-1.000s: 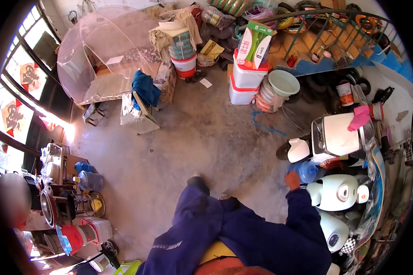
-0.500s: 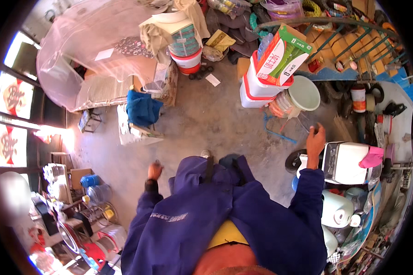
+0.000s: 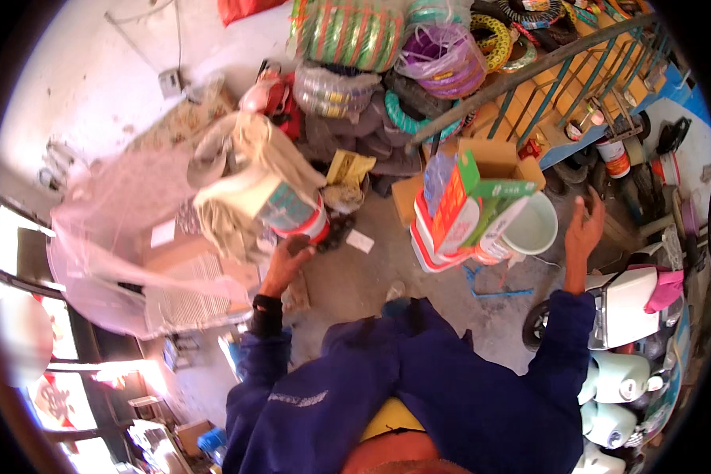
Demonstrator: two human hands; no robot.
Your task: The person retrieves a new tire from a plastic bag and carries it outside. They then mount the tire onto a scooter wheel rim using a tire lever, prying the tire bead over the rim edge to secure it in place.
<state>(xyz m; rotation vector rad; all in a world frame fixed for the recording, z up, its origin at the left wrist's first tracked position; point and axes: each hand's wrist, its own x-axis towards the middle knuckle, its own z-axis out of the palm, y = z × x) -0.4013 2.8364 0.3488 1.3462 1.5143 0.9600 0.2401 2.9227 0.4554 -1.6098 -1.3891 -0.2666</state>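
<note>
My left hand (image 3: pixel 285 262) is raised, its fingers spread, and holds nothing. In the picture it lies at the lower edge of a red-rimmed bucket (image 3: pixel 317 225); I cannot tell whether they touch. Beige cloth (image 3: pixel 229 213) drapes around a board (image 3: pixel 241 189) on that bucket. My right hand (image 3: pixel 584 231) hangs in the air with its fingers apart, nothing in them. Nearest it stands a pale green bucket (image 3: pixel 536 225). Left of that, a red-and-green carton (image 3: pixel 474 209) sits open on white tubs (image 3: pixel 423 245) with red rims.
A bed (image 3: pixel 189 296) under pink netting (image 3: pixel 95 237) stands at the left. Wrapped tyres (image 3: pixel 347 35) are piled at the back beside a stair railing (image 3: pixel 529 71). On the right is a white scooter (image 3: pixel 628 308). A white card (image 3: pixel 360 241) and a blue strap (image 3: pixel 502 292) lie on the floor.
I have moved forward, and the bed, buckets and carton appear nearer. My left hand has risen from beside my body toward the red-rimmed bucket. My right hand stays raised and empty.
</note>
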